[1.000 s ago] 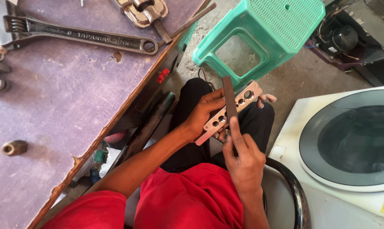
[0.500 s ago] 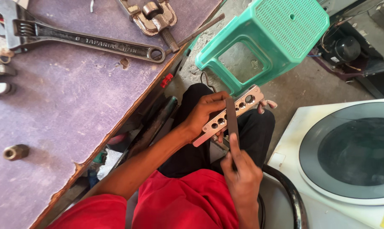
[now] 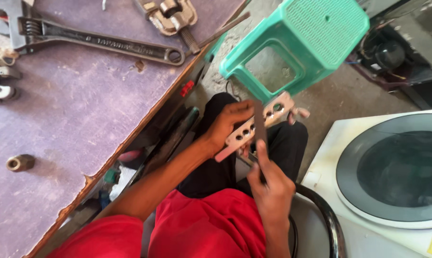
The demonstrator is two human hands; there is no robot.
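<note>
While both hands work over the lap, a purple workbench (image 3: 72, 110) fills the left side.
A washing machine (image 3: 392, 177) sits right, a green stool (image 3: 316, 33) ahead, a big wrench (image 3: 96, 40) on the bench. The left hand (image 3: 228, 124) is closed around a metal bar with holes (image 3: 261, 122); the right hand (image 3: 271, 188) grips a flat file (image 3: 260, 126) laid across it.
</note>
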